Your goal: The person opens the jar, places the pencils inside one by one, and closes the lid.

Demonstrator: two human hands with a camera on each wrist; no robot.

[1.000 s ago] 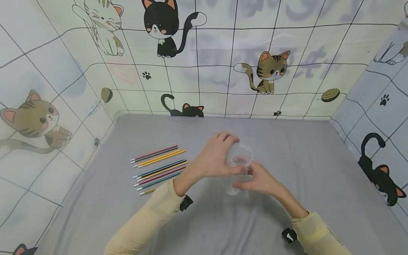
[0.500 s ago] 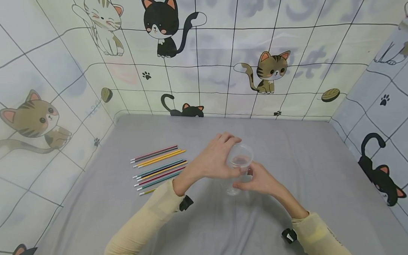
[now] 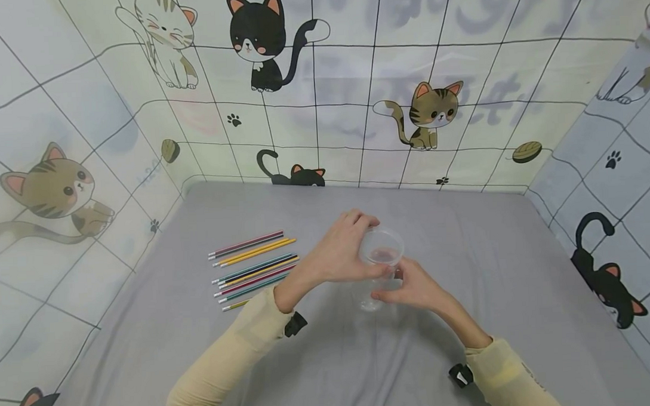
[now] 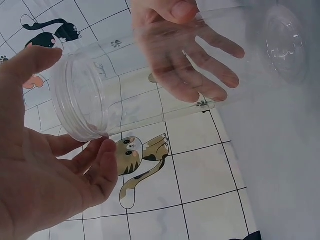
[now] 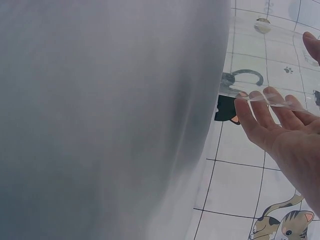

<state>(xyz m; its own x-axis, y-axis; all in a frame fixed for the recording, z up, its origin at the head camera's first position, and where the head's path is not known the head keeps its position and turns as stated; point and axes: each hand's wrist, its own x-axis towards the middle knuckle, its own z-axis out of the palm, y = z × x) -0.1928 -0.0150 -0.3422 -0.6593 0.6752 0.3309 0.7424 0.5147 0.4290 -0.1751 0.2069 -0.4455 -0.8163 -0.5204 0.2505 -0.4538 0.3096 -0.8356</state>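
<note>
A clear plastic jar (image 3: 368, 290) stands upright on the grey cloth, its round mouth end towards the head camera. My left hand (image 3: 341, 249) grips it at the top, thumb and fingers spread round the ridged rim (image 4: 80, 100). Whether that rim is a lid or the jar's own neck, I cannot tell. Lower down, my right hand (image 3: 414, 286) holds the jar's side between thumb and fingers. In the left wrist view the right fingers (image 4: 210, 60) show through the clear wall. The right wrist view catches the right hand (image 5: 290, 135) against the transparent side.
Several pencils (image 3: 254, 274) with white eraser ends lie side by side left of the jar, some partly behind the left arm. A grey cloth (image 3: 466, 234) covers the table. Cat-printed sheets (image 3: 344, 124) rise at the back and both sides.
The left hand shifts slightly right along the rim, then back left, with its thumb moving a little. The right hand and pencils stay in place.
</note>
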